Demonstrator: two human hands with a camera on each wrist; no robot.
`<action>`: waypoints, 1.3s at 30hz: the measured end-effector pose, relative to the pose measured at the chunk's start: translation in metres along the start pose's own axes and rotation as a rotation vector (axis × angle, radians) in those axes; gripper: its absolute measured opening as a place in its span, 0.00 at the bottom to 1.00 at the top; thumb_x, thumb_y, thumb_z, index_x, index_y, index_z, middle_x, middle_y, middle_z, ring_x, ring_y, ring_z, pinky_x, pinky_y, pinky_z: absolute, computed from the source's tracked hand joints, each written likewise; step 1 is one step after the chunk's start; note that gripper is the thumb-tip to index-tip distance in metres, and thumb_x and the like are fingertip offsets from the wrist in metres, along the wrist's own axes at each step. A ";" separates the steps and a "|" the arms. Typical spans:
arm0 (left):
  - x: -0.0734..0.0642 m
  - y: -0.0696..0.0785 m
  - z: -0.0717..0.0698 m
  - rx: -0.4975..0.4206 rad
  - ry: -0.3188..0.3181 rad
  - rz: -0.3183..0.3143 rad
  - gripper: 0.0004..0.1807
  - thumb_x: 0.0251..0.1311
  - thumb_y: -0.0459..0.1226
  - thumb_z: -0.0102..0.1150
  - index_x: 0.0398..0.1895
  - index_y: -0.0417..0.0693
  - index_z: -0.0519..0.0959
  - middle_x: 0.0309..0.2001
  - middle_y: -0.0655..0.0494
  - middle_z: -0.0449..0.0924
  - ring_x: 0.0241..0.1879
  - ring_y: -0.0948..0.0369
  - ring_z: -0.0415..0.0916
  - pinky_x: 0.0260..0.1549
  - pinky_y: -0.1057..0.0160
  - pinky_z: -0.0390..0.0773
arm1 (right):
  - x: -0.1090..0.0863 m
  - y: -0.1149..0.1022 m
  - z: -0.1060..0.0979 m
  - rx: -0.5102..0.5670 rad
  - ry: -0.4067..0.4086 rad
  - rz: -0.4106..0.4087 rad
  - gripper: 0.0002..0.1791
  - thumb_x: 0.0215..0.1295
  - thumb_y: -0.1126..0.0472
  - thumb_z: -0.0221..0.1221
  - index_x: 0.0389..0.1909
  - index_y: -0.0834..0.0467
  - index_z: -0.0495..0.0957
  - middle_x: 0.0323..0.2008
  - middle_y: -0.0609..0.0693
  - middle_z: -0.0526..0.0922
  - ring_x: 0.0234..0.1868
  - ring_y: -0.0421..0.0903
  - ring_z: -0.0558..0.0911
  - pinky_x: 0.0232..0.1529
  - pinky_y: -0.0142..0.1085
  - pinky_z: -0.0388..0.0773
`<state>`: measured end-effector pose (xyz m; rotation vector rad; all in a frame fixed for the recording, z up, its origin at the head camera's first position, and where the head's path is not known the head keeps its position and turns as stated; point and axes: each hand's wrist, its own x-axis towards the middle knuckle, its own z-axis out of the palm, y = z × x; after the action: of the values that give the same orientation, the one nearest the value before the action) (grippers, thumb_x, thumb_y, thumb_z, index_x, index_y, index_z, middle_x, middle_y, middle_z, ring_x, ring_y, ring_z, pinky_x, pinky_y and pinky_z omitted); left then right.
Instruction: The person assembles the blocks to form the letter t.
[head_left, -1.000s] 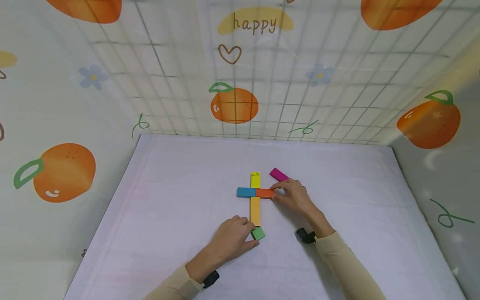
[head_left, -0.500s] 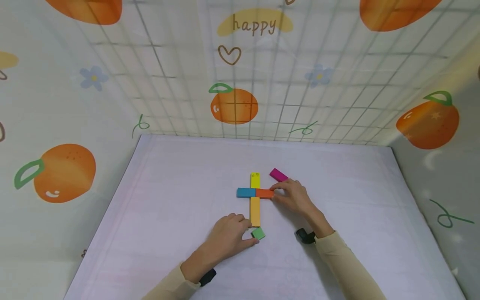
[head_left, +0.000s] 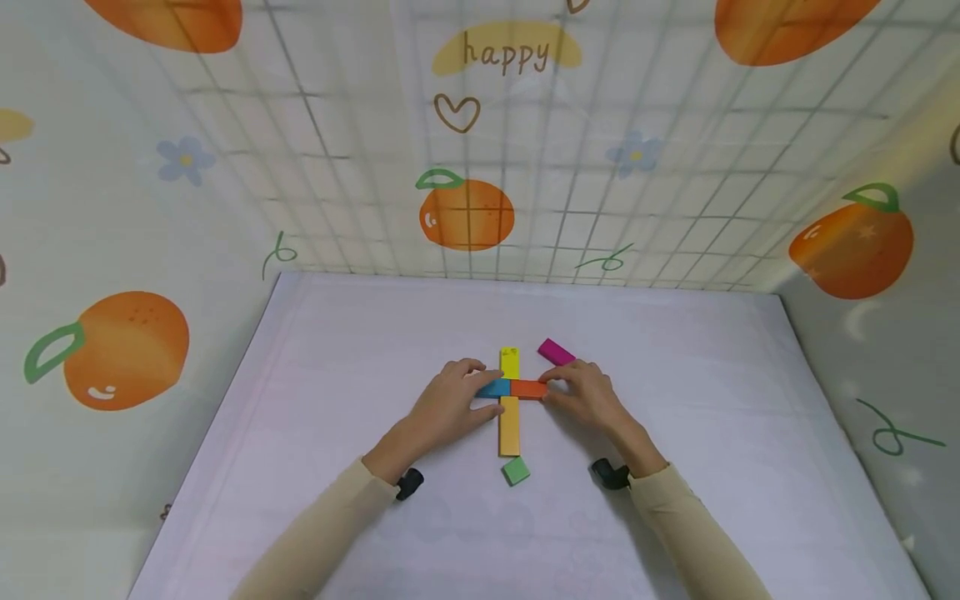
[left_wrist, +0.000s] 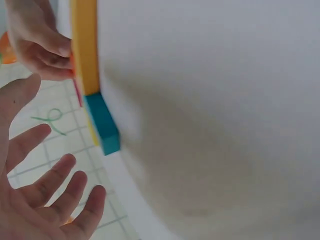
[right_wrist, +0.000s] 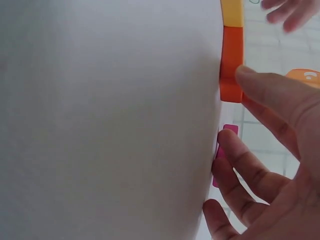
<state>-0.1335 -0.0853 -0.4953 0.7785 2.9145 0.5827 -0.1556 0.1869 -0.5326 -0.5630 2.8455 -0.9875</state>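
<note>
Several coloured blocks lie in a cross on the table. Its parts are a yellow block (head_left: 510,360) at the top, a blue block (head_left: 493,389) on the left, an orange block (head_left: 528,390) on the right and a long amber block (head_left: 509,427) below. My left hand (head_left: 448,406) hovers over the blue block, fingers spread; the left wrist view shows a gap between them and the teal-looking side of that block (left_wrist: 102,122). With thumb and forefinger, my right hand (head_left: 592,396) pinches the orange block's outer end (right_wrist: 231,90).
Below the amber block sits a small green block (head_left: 516,472), turned at an angle. A magenta block (head_left: 556,352) lies beyond my right fingers, partly hidden by them in the right wrist view. Behind the white table (head_left: 337,325) hangs a printed curtain (head_left: 360,167).
My left hand has left the green block and moved up to the blue block. The right hand stays at the orange block. The green block has hardly moved.
</note>
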 end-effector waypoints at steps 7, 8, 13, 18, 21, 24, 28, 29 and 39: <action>0.023 -0.010 0.010 0.055 -0.200 -0.043 0.39 0.63 0.63 0.58 0.76 0.68 0.63 0.74 0.49 0.59 0.71 0.48 0.56 0.62 0.42 0.67 | -0.001 0.001 0.000 0.005 -0.002 -0.009 0.13 0.63 0.60 0.69 0.49 0.49 0.86 0.46 0.51 0.81 0.49 0.52 0.74 0.49 0.53 0.71; 0.025 -0.011 0.012 0.065 -0.219 -0.047 0.40 0.62 0.64 0.57 0.77 0.69 0.61 0.75 0.48 0.57 0.71 0.47 0.55 0.63 0.41 0.66 | 0.000 0.001 0.000 0.006 0.000 -0.010 0.13 0.63 0.60 0.69 0.48 0.49 0.86 0.46 0.51 0.81 0.49 0.52 0.74 0.49 0.53 0.71; 0.031 -0.013 0.015 0.107 -0.266 -0.049 0.43 0.61 0.67 0.54 0.78 0.71 0.57 0.76 0.46 0.54 0.72 0.43 0.52 0.64 0.37 0.61 | 0.000 0.001 0.000 0.005 0.008 -0.021 0.13 0.62 0.60 0.69 0.48 0.50 0.86 0.45 0.51 0.81 0.48 0.52 0.75 0.48 0.53 0.71; 0.033 -0.011 0.015 0.132 -0.294 -0.056 0.43 0.61 0.68 0.53 0.78 0.71 0.56 0.77 0.47 0.54 0.72 0.43 0.52 0.65 0.37 0.59 | -0.001 -0.002 -0.001 0.002 -0.002 -0.002 0.13 0.62 0.59 0.69 0.48 0.49 0.86 0.46 0.51 0.80 0.49 0.52 0.74 0.49 0.52 0.70; 0.033 -0.011 0.014 0.138 -0.301 -0.054 0.43 0.61 0.68 0.52 0.78 0.71 0.57 0.77 0.47 0.54 0.72 0.43 0.52 0.65 0.37 0.60 | 0.000 -0.003 -0.002 0.002 -0.012 0.015 0.13 0.63 0.58 0.69 0.49 0.49 0.86 0.46 0.51 0.80 0.49 0.52 0.74 0.50 0.52 0.70; 0.033 -0.012 0.015 0.144 -0.304 -0.049 0.43 0.61 0.69 0.51 0.78 0.72 0.56 0.77 0.47 0.54 0.72 0.43 0.53 0.64 0.37 0.60 | 0.000 -0.002 -0.002 -0.001 -0.011 0.013 0.13 0.63 0.58 0.69 0.49 0.49 0.86 0.45 0.51 0.80 0.48 0.52 0.74 0.49 0.51 0.70; 0.033 -0.013 0.015 0.148 -0.295 -0.042 0.42 0.62 0.69 0.51 0.78 0.72 0.57 0.77 0.47 0.54 0.72 0.44 0.53 0.64 0.38 0.61 | 0.000 -0.001 -0.001 -0.005 -0.003 -0.002 0.13 0.62 0.59 0.69 0.48 0.50 0.86 0.45 0.51 0.80 0.48 0.52 0.74 0.48 0.52 0.70; 0.033 -0.013 0.015 0.145 -0.293 -0.040 0.42 0.62 0.69 0.51 0.78 0.72 0.57 0.77 0.47 0.54 0.72 0.44 0.53 0.64 0.38 0.61 | -0.001 -0.001 -0.001 -0.009 -0.001 -0.006 0.14 0.62 0.60 0.69 0.48 0.50 0.86 0.45 0.51 0.80 0.48 0.52 0.74 0.48 0.52 0.70; 0.031 -0.012 0.013 0.138 -0.284 -0.034 0.42 0.62 0.69 0.51 0.78 0.72 0.57 0.76 0.47 0.55 0.72 0.44 0.53 0.64 0.38 0.60 | -0.005 -0.005 -0.004 -0.037 0.003 -0.030 0.16 0.61 0.58 0.70 0.50 0.52 0.86 0.45 0.50 0.80 0.47 0.51 0.75 0.47 0.51 0.71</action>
<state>-0.1638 -0.0756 -0.5106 0.7543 2.7187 0.2458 -0.1505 0.1875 -0.5264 -0.6097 2.8716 -0.9429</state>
